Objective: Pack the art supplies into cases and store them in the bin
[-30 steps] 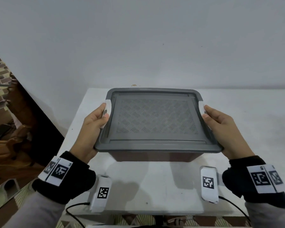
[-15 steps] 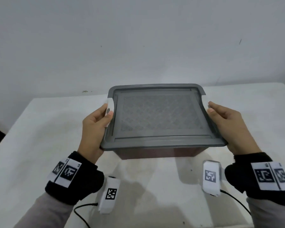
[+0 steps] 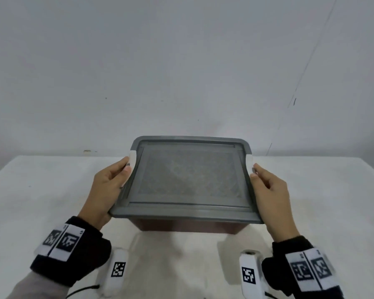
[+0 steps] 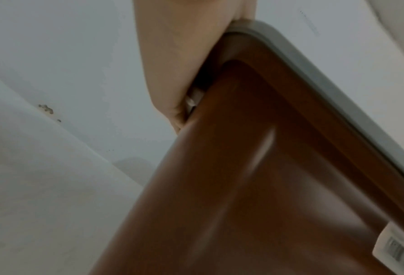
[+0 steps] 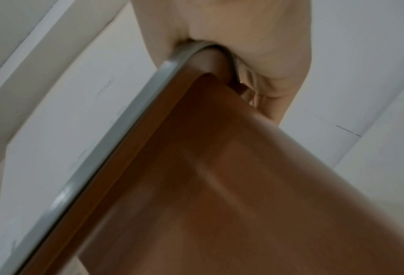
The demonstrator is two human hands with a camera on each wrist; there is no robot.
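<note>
Nearest, the left hand [image 3: 105, 188] and right hand [image 3: 270, 190] grasp opposite short sides of a rectangular brown plastic bin with a closed grey textured lid [image 3: 189, 180], fingers [image 4: 191, 100] curled under its rim and thumbs by the white latches, a two-sided hold that likely keeps it level. The bin seems held just above the white surface [image 3: 41, 195], though contact is unclear. Behind rises a plain pale wall [image 3: 181, 61].

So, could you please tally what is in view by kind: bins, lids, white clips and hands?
Bins: 1, brown bin
Lids: 1, grey lid
White clips: 2, left clip, right clip
Hands: 2, left hand, right hand
Total: 6
</note>
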